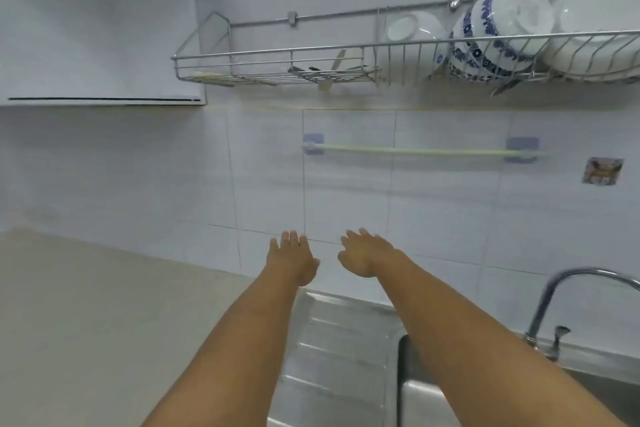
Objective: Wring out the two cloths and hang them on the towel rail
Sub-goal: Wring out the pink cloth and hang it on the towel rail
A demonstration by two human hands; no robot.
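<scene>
Wire dish rack (346,55) up on the wall is holding a big white plate (602,21), a blue-patterned bowl (498,35) and a plain white bowl (412,35). The pale green towel rail (415,150) sits bare on the tiles below it. My left hand (292,262) and right hand (363,255) are both relaxed, fingers out, holding nothing, above the steel sink (346,350)

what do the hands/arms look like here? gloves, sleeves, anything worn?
Nothing worn that shows. The left hand and right hand are both bare, with no gloves, and no rings, watch or wristbands can be made out. Both forearms are bare from wrist to the bottom edge of the picture, with no sleeve in view. No markings or cables.
</scene>
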